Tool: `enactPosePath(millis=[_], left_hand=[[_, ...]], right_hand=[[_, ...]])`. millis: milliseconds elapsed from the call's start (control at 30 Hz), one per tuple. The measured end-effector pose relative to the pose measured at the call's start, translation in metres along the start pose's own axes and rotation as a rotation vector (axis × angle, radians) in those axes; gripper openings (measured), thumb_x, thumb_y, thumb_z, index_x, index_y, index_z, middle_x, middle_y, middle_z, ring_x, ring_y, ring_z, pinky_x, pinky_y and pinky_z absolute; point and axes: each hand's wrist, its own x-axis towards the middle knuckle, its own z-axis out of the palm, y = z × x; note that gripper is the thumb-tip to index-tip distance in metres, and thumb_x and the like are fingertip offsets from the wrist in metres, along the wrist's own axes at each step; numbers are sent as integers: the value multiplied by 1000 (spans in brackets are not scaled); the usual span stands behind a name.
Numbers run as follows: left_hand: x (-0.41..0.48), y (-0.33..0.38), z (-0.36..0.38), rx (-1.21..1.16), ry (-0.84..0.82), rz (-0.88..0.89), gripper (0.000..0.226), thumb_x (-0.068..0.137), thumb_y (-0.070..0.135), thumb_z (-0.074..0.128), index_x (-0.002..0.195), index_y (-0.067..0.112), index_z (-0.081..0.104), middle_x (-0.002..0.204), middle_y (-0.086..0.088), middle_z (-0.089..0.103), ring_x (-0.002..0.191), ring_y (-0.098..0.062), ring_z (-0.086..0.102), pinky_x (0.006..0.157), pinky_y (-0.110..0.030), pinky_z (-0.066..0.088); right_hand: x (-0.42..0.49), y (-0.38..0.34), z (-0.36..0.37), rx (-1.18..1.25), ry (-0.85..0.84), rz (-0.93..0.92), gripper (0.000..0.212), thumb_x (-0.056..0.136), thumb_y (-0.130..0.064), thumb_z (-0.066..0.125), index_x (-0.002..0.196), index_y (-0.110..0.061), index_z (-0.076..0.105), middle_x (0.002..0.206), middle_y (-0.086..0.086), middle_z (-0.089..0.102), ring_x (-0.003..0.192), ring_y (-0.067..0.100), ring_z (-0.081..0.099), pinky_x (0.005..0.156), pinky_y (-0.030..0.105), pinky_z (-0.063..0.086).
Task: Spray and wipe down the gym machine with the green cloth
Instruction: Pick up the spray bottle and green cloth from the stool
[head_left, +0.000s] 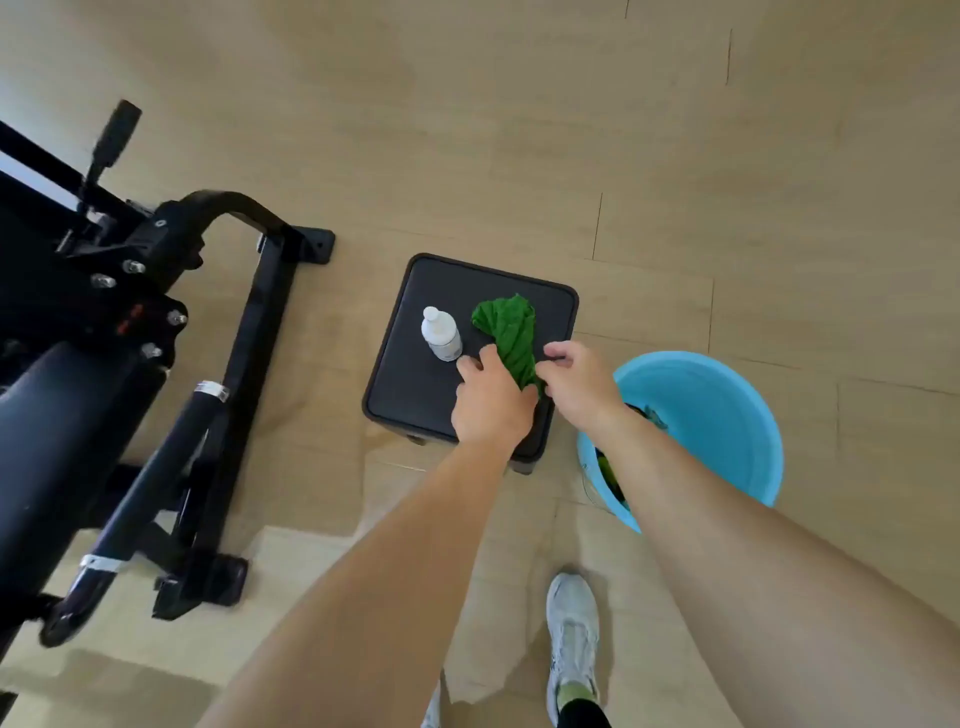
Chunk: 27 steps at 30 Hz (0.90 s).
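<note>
Machine (104, 364) frame is standing black at the left, apparently awaiting cleaning; right of it a dark stool (410, 384) is serving as a stand, carrying a white bottle (441, 335) within reach. Green cloth (511, 338) is lying crumpled and ribbed on the stool; the left hand (491, 402) and right hand (576, 382) are both pinching its near end, seemingly gathering it up.

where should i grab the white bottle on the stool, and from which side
Grip the white bottle around its wide body, below the narrow capped neck. It stands upright on the black stool, so come in level from its left side, which is open. The green cloth and both hands crowd its right.
</note>
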Motion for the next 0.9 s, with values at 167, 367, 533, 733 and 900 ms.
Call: enactPosePath(millis=[167, 367, 533, 733, 900], left_hand=[[-3, -3, -15, -165, 66, 113, 48, 95, 20, 69, 140, 23, 55, 125, -1, 59, 106, -24, 63, 86, -41, 53], [-28, -20, -53, -420, -129, 156, 16, 92, 24, 73, 106, 25, 82, 83, 9, 74, 75, -7, 66, 77, -31, 55], [1, -61, -79, -426, 123, -211, 33, 88, 41, 77, 93, 18, 53, 92, 3, 63, 90, -24, 65, 84, -43, 57], [34, -54, -83, -432, 98, 77, 71, 88, 28, 85, 147, 31, 47, 142, 6, 52, 124, -18, 57, 106, -41, 49], [42, -51, -88, -504, 28, 130, 32, 95, 20, 78, 124, 17, 64, 115, 2, 71, 102, -13, 67, 87, -25, 52]], right_hand=[[-3, -13, 8, 368, 30, 111, 72, 75, -59, 66, 134, -22, 53, 121, 1, 66, 106, 21, 67, 94, 48, 57], [-1, -25, 6, 489, 169, 104, 36, 89, -26, 66, 120, -30, 51, 107, 4, 69, 100, 25, 67, 89, 44, 57], [1, -43, 9, 526, 184, 138, 23, 90, -31, 59, 113, -28, 59, 89, 3, 62, 77, 22, 58, 61, 35, 52], [5, -59, 22, 497, 185, 183, 38, 87, -58, 68, 90, -21, 61, 85, 1, 63, 70, 18, 59, 53, 27, 46], [6, -53, 23, 612, 148, 165, 39, 83, -58, 75, 91, -22, 65, 90, 0, 66, 84, 25, 69, 79, 46, 60]])
